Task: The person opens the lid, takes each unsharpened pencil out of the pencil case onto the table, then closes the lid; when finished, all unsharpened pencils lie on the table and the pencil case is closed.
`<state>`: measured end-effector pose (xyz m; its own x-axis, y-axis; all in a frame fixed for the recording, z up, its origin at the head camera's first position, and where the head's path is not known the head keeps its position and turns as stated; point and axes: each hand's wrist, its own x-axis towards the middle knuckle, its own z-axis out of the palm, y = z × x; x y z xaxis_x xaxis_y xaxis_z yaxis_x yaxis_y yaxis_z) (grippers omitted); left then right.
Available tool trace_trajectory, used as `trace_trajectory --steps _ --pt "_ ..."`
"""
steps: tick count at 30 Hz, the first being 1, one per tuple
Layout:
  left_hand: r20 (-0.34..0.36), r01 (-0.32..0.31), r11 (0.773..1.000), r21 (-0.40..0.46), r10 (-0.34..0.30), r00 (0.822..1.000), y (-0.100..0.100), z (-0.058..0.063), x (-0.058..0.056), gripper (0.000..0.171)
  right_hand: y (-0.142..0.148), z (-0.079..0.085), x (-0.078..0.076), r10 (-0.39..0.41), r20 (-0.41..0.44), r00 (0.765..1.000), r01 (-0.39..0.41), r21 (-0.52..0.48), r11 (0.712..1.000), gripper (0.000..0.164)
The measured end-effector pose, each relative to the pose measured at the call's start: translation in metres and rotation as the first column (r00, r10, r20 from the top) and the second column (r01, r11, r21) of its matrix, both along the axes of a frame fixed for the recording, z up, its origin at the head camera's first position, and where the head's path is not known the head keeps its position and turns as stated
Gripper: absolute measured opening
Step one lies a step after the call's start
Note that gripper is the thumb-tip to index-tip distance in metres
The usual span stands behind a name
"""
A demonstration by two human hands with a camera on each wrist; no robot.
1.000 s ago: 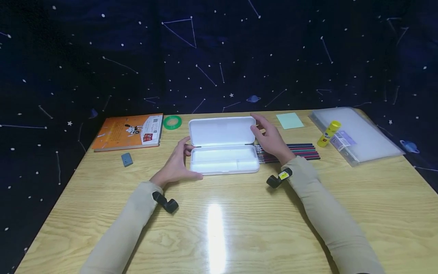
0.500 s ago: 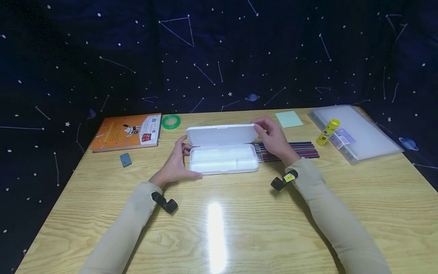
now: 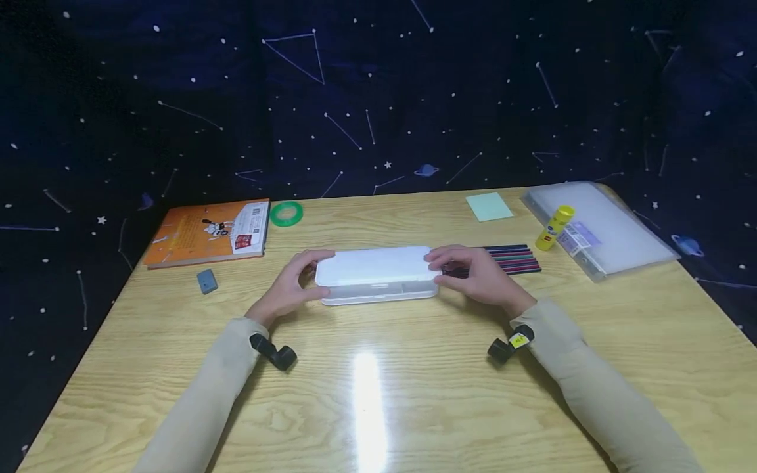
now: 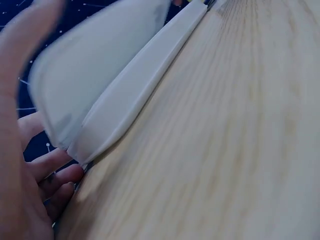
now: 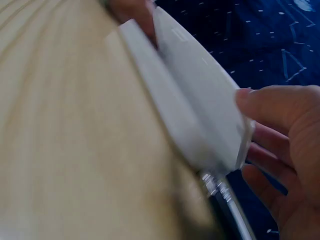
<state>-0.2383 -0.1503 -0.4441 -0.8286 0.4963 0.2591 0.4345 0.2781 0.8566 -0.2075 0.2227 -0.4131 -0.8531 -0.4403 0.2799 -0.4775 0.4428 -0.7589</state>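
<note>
A white pencil case [image 3: 375, 266] lies on the table in the middle of the head view, its hinged lid tipped most of the way down. A gap shows between lid and base along the front. My left hand [image 3: 290, 286] spans the left end, thumb at the front corner and fingers round the back. At the right end, my right hand [image 3: 473, 272] holds the lid [image 5: 205, 85] between thumb and fingers. Several dark pencils [image 3: 514, 258] lie just right of the case, partly hidden behind the right hand.
An orange book [image 3: 207, 230], a green tape roll [image 3: 286, 213] and a blue-grey eraser [image 3: 207, 281] are on the left. Toward the right lie pale green sticky notes [image 3: 489, 206], a yellow glue stick [image 3: 554, 227] and a clear plastic folder [image 3: 615, 230]. A dark starry cloth hangs behind the table.
The lid has swung from standing upright down toward the base, carried forward by the right hand. My left hand's fingers have come forward over the case's left end.
</note>
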Motion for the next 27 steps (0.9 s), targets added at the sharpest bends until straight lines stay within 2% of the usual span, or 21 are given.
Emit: trace_trajectory --steps 2,4,8,11,16,18,20,23,25,27 --pt "-0.010 -0.010 1.000 0.010 0.011 1.000 -0.001 -0.001 0.000 0.049 0.001 -0.004 0.003 0.005 -0.042 0.999 -0.003 0.059 0.998 0.019" --pt "0.002 -0.008 0.999 0.038 0.008 1.000 0.000 -0.003 -0.001 0.041 0.001 -0.008 0.004 0.000 -0.077 0.997 0.008 0.094 0.996 0.020" --pt "0.033 -0.037 0.998 0.055 0.035 0.999 0.002 -0.002 -0.003 0.046 -0.001 -0.010 0.004 0.003 -0.133 0.991 0.013 0.113 0.993 0.021" --pt "0.048 -0.069 0.997 0.033 0.067 0.997 0.004 0.003 0.000 0.047 -0.003 -0.009 0.004 0.019 -0.159 0.987 0.001 0.129 0.992 0.021" --pt "0.047 -0.086 0.996 0.010 0.086 0.995 0.002 0.022 0.015 0.047 -0.009 -0.007 -0.001 0.050 -0.138 0.989 -0.032 0.129 0.991 0.020" --pt "0.024 -0.086 0.996 -0.001 0.086 0.996 0.000 0.028 0.020 0.045 -0.011 -0.007 -0.002 0.056 -0.117 0.992 -0.042 0.120 0.992 0.018" --pt "-0.001 -0.092 0.996 -0.017 0.092 0.996 -0.002 0.023 0.017 0.042 -0.012 -0.007 -0.002 0.059 -0.103 0.993 -0.048 0.107 0.993 0.018" --pt "-0.026 -0.097 0.994 -0.043 0.096 0.995 -0.003 0.014 0.009 0.038 -0.010 -0.006 0.000 0.033 -0.083 0.996 -0.026 0.087 0.996 0.025" --pt "-0.022 -0.095 0.994 -0.047 0.094 0.995 -0.002 0.008 0.001 0.037 -0.008 -0.004 0.002 -0.004 -0.083 0.997 0.011 0.083 0.997 0.034" --pt "0.003 -0.091 0.995 -0.046 0.091 0.996 0.001 0.010 -0.004 0.040 -0.005 -0.001 0.002 -0.049 -0.101 0.994 0.060 0.101 0.993 0.043"
